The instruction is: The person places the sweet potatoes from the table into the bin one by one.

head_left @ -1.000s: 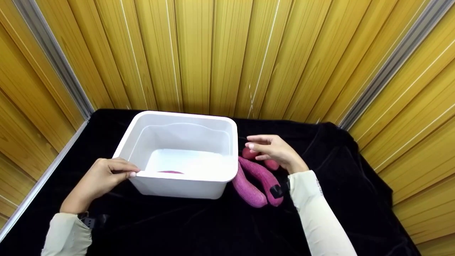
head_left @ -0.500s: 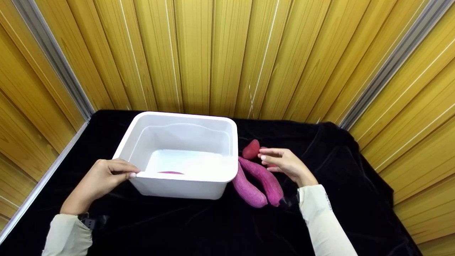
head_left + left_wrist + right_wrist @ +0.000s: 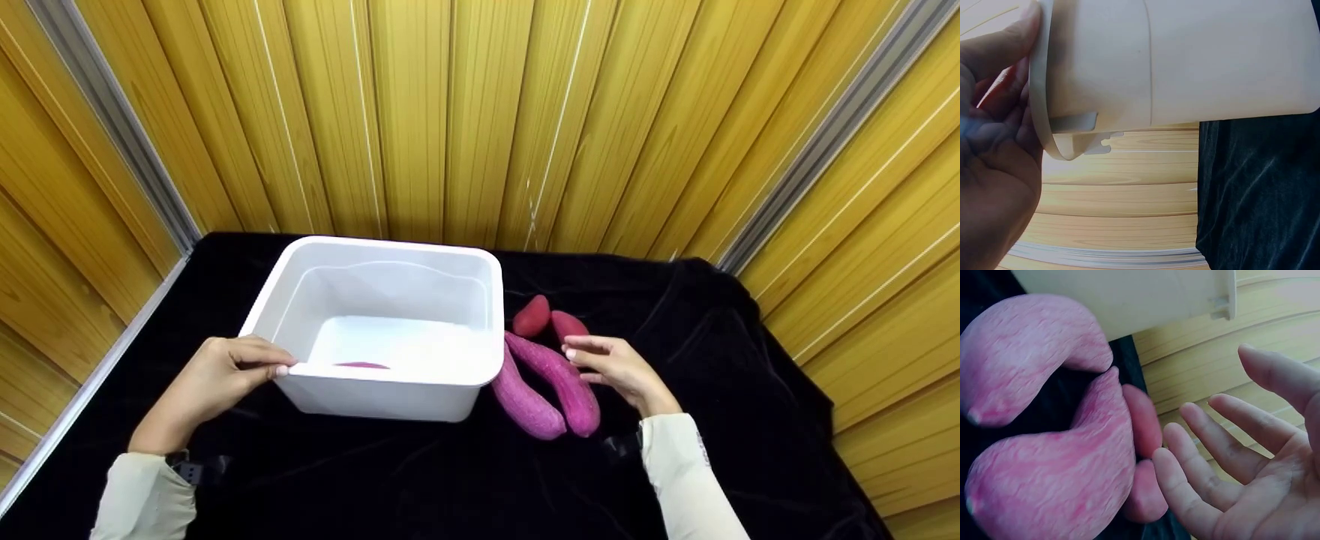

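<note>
My left hand (image 3: 214, 379) pinches the near left corner of a white plastic bin (image 3: 390, 396) by its rim; the left wrist view shows the thumb (image 3: 1002, 48) against the rim. My right hand (image 3: 622, 375) hovers with its fingers apart and holds nothing. Close to its fingertips lies a smooth red oval piece (image 3: 568, 328), with a second red piece (image 3: 532, 316) beside it. Two long, curved pink-purple vegetables, one lighter (image 3: 529, 409) and one darker (image 3: 574, 390), lie against the bin's right side. Inside the bin, the front wall hides most of a pink-purple item (image 3: 362, 365).
Black cloth (image 3: 420, 480) covers the table. Yellow wood-patterned panels (image 3: 480, 120) rise behind and at both sides, with grey metal strips (image 3: 112, 112) at the corners.
My right hand has drawn back toward me and to the right, away from the red pieces, uncovering both. The left hand and the bin have stayed in place.
</note>
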A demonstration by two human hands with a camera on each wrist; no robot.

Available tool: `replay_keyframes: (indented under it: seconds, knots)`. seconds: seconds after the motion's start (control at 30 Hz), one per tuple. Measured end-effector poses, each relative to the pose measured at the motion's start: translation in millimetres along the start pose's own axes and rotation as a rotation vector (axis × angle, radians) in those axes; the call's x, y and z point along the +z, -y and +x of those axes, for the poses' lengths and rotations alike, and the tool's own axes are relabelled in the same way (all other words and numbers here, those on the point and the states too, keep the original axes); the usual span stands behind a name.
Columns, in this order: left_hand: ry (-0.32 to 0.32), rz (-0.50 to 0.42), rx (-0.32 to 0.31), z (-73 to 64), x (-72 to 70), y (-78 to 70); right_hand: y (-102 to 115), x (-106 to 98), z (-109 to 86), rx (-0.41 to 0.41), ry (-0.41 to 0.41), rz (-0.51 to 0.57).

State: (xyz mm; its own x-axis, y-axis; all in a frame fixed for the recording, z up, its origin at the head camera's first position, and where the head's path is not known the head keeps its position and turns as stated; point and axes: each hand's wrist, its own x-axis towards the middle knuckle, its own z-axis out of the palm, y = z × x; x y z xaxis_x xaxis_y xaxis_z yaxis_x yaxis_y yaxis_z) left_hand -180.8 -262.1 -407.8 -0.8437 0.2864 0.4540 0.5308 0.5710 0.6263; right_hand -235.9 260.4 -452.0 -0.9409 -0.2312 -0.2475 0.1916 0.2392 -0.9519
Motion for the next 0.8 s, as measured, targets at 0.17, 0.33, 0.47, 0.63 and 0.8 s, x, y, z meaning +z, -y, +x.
replay_keyframes:
  seconds: [0.17,0.33,0.47,0.63,0.8]
  knots:
    - [0.002,0.005,-0.003,-0.4,0.0,0.2,-11,-5,-2.5,0.002,-0.002,0.008]
    - [0.004,-0.002,-0.003,-0.4,-0.4,-0.5,-18,-7,-4.1,0.016,-0.021,0.013]
    - [0.009,0.001,-0.014,-0.5,-1.1,-1.0,-24,-9,-6.2,0.031,-0.041,0.009]
    - [0.012,0.004,-0.018,-0.3,-0.6,-1.4,-32,-11,-9.2,0.035,-0.056,0.002]
    - [0.006,-0.015,-0.01,0.5,-0.2,-1.1,-43,-10,-11.7,0.067,-0.057,0.0]
